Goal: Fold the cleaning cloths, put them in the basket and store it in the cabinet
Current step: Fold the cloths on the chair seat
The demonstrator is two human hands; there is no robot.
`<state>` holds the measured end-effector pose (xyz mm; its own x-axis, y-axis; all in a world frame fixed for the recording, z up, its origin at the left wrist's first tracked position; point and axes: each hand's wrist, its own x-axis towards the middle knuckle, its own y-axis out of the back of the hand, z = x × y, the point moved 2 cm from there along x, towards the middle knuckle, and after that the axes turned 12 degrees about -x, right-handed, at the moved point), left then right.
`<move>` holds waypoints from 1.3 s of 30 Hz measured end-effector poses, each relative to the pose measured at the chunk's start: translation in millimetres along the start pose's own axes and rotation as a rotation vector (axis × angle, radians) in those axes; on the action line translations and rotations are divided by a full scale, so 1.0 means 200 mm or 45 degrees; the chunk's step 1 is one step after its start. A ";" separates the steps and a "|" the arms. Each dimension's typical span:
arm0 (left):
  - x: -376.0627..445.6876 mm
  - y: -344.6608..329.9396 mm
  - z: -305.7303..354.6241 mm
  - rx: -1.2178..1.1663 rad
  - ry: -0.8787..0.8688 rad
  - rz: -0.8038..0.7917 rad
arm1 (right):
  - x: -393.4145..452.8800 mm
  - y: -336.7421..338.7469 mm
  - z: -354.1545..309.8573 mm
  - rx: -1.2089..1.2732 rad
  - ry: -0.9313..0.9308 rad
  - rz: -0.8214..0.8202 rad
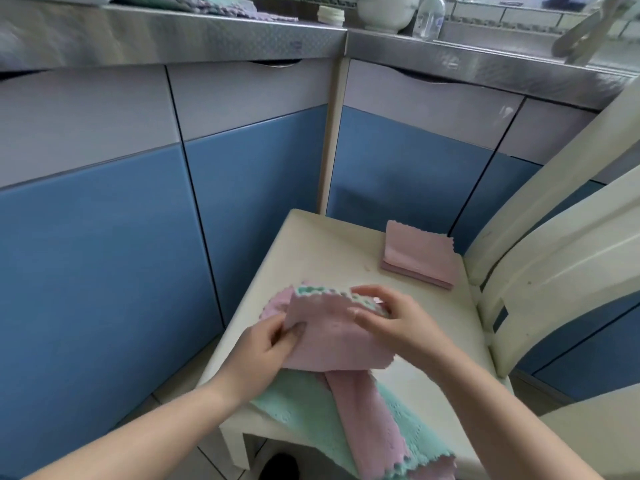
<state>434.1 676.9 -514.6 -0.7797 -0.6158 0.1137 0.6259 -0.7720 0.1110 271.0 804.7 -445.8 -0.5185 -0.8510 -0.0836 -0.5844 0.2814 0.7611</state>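
Head view: both hands work a pink cloth [332,334] over the seat of a cream plastic chair [322,244]. Left hand [266,344] pinches the cloth's left edge, thumb on top, fingers curled under the fabric. Right hand [388,323] grips the far right corner, fingers curled over the edge where a mint-green layer [311,291] shows at the scalloped rim, thumb pressing flat on the pink face. Neither hand is spread; both are clamped on the cloth.

The cloth is partly doubled over and raised off the seat. Beneath it a green cloth [301,407] and a pink strip [370,417] lie on the seat and hang over its front edge.

A folded pink cloth [419,258] sits flat at the seat's back right corner, well apart from the hands.

Behind: blue and grey cabinet doors [256,188], all closed. More cloths [207,5] lie on the steel countertop [194,36], far left. A white bowl [384,12] and a clear bottle [429,17] stand at the counter corner.
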 end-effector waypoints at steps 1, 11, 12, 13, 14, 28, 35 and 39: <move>0.03 0.00 -0.01 -0.024 0.068 0.053 | 0.01 0.00 0.06 0.259 -0.123 0.012; 0.31 -0.05 -0.01 0.034 0.296 0.200 | 0.18 -0.18 0.22 0.014 -0.151 0.175; 0.32 -0.05 -0.01 0.035 0.301 0.205 | 0.19 -0.19 0.22 -0.048 -0.155 0.168; 0.33 -0.05 -0.02 0.051 0.306 0.210 | 0.20 -0.20 0.23 -0.094 -0.172 0.151; 0.35 -0.06 -0.02 0.081 0.299 0.202 | 0.21 -0.20 0.23 -0.137 -0.189 0.129; 0.36 -0.21 0.00 1.268 0.081 -0.310 | 0.27 -0.39 0.07 -0.840 0.087 0.121; 0.35 -0.17 -0.09 1.353 0.095 -0.319 | 0.18 -0.40 0.18 -0.848 -0.142 -0.017; 0.33 -0.14 -0.07 1.294 0.049 -0.230 | 0.15 -0.39 0.21 -0.819 -0.206 -0.010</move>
<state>364.7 654.9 -524.0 -0.8527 -0.5220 -0.0172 0.2062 -0.3667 0.9072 274.6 775.2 -535.3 -0.6322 -0.7605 -0.1482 -0.1252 -0.0885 0.9882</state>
